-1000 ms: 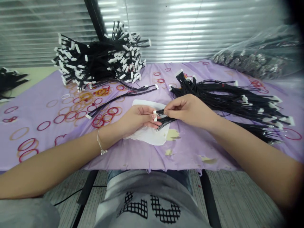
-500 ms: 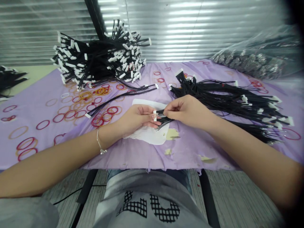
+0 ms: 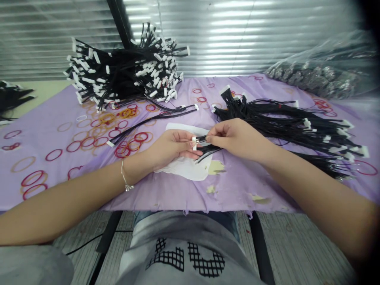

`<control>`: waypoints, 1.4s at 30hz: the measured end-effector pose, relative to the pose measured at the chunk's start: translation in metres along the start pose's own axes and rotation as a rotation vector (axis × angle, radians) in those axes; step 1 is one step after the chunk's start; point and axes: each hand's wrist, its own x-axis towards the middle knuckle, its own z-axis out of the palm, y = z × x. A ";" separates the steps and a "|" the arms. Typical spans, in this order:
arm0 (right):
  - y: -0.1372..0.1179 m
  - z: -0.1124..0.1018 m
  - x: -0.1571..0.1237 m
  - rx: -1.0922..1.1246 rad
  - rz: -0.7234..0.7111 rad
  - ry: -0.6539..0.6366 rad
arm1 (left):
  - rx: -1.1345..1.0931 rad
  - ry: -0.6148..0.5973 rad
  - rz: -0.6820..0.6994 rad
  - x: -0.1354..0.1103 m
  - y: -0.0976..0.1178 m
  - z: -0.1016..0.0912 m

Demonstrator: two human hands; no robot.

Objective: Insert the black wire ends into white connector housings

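My left hand (image 3: 175, 147) pinches a small white connector (image 3: 194, 143) between thumb and fingers. Black wires (image 3: 208, 145) run from that connector, and my right hand (image 3: 236, 137) grips them close by, a short way to its right. The loose wire ends fan out below my hands, over a torn white paper sheet (image 3: 187, 168). A silver chain bracelet (image 3: 124, 177) circles my left wrist. A spread bundle of black wires with white connectors (image 3: 282, 124) lies just beyond my right hand.
A tall heap of black wires with white connectors (image 3: 124, 75) stands at the back left, on a worn lilac cloth (image 3: 50, 136) scattered with rubber bands (image 3: 127, 114). A plastic bag of metal parts (image 3: 320, 75) lies back right. Window blinds (image 3: 237, 35) are behind.
My right hand has shifted slightly right along the wires. My left hand still holds the connector, and the view has tilted a little.
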 end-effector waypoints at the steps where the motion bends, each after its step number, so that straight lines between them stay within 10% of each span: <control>1: 0.000 0.000 0.000 -0.002 -0.003 -0.001 | 0.001 -0.002 0.001 0.000 0.000 0.000; 42: 0.000 0.003 -0.001 -0.022 -0.036 0.067 | 0.011 0.000 -0.010 0.001 0.001 0.002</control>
